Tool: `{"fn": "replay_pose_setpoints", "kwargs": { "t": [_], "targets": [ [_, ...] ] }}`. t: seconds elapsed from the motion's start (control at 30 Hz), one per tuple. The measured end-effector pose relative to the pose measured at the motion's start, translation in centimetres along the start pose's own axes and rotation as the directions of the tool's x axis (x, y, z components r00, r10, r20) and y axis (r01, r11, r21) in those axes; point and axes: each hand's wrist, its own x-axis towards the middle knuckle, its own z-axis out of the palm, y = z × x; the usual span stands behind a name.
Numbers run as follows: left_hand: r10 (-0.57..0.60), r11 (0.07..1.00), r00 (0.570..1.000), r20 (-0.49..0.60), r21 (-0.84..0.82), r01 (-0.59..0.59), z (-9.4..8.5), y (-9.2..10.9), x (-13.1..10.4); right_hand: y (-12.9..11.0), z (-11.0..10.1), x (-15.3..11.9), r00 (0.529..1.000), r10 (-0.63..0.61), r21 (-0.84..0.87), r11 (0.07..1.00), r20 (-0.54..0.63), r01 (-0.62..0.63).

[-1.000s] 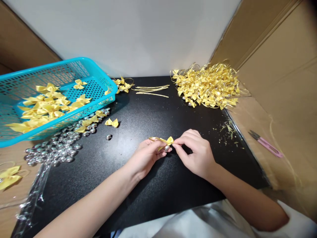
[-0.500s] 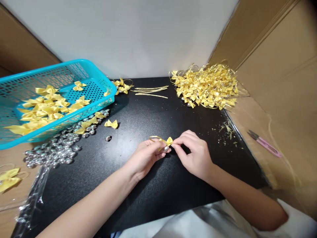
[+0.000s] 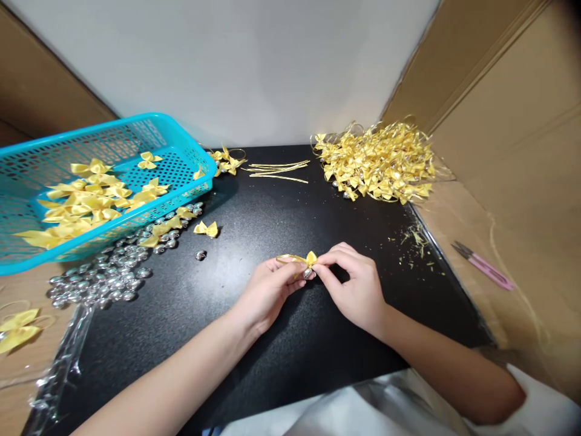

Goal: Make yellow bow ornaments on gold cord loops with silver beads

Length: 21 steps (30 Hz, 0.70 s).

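Observation:
Above the black tabletop, my left hand (image 3: pixel 275 289) pinches a yellow ribbon bow (image 3: pixel 311 258) between thumb and fingers. A loop of gold cord (image 3: pixel 287 259) sticks out over that hand, and a silver bead (image 3: pixel 307 273) shows just under the bow. My right hand (image 3: pixel 351 278) is closed in a pinch at the bow's right edge, thumb against forefinger. Its fingertips cover whatever small part they grip. A loose yellow bow (image 3: pixel 206 229) and a single silver bead (image 3: pixel 200 255) lie to the left of my hands.
A turquoise basket (image 3: pixel 206 176) of yellow bows stands at the left, beside a heap of silver beads (image 3: pixel 104 275). Several gold cord lengths (image 3: pixel 279 165) lie at the back. Corded bows form a pile (image 3: pixel 379 160) at the back right. Pink-handled snips (image 3: pixel 488 268) rest farther right.
Both hands stay almost in place, still pinching at the bow. The right fingertips have shifted slightly against its edge. The whole view has moved a little.

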Motion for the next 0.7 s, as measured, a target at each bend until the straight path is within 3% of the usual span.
{"fn": "replay_pose_setpoints", "kwargs": {
  "t": [0.23, 0.7],
  "targets": [
    [0.049, 0.996, 0.998, -0.035, -0.072, -0.051, -0.01, -0.43, 0.14, 0.03, -0.29, -0.02, 0.998, 0.067, 0.035, 0.997, 0.011, -0.068],
    [0.098, 0.992, 0.995, -0.036, -0.075, -0.101, -0.26, -0.61, 0.20, 0.00, -0.25, -0.15, 0.975, 0.162, -0.019, 0.987, 0.150, -0.161]
  ]
}}
